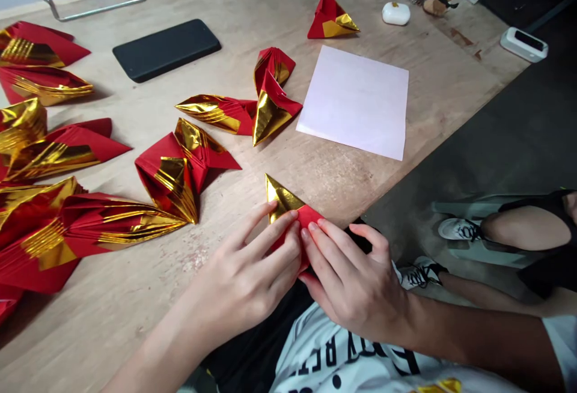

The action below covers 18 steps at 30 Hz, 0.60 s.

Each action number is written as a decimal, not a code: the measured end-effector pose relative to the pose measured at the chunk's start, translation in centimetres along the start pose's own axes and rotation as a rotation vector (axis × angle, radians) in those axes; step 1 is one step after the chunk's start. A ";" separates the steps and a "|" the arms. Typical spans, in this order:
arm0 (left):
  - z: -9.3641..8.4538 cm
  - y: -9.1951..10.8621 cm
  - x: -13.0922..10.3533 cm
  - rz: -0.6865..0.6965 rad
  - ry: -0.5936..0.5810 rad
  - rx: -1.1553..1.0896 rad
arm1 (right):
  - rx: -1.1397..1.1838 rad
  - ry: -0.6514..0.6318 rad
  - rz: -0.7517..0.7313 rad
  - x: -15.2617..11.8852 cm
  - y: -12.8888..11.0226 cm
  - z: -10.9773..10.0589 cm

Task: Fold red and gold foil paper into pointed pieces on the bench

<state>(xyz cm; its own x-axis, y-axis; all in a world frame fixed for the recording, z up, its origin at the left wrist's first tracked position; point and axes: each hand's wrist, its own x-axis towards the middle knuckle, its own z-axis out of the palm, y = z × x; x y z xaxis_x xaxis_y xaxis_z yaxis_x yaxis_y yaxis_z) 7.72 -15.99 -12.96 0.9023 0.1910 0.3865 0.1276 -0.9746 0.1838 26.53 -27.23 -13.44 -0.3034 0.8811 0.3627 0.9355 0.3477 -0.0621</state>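
A red and gold folded paper triangle [288,198] lies at the table's near edge, its gold tip pointing up and left. My left hand [259,261] presses on its left side with the fingertips. From the right, my right hand [356,279] grips the red part, fingers on top and thumb lower down. Both hands nearly touch over the paper, hiding its lower portion. Just beyond, a white square sheet [356,101] lies flat. Left of that sheet sit folded red and gold pieces [274,104].
Several stacks of folded paper [90,219] cover the left side. A black phone [166,49], a small folded triangle [331,17], a white case [396,13] and a white device [523,44] lie farther back. Another person's legs [523,231] show at right.
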 end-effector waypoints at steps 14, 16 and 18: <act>-0.8 -2.0 0.6 -0.026 0.063 -0.224 | -0.007 0.088 -0.023 -1.5 1.1 2.5; -1.0 -2.1 0.5 -0.004 0.038 -0.219 | 0.108 0.111 0.009 -1.3 1.4 2.3; -1.0 -2.0 0.3 -0.002 0.007 -0.207 | 0.218 0.156 0.025 -1.4 1.7 2.2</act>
<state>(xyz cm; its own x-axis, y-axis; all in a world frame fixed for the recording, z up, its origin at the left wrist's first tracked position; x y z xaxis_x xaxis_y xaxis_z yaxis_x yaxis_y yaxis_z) 7.34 -13.82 -12.26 0.8993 0.1947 0.3917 0.0417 -0.9296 0.3663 28.17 -27.17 -16.13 -0.2335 0.8360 0.4966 0.8763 0.4023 -0.2651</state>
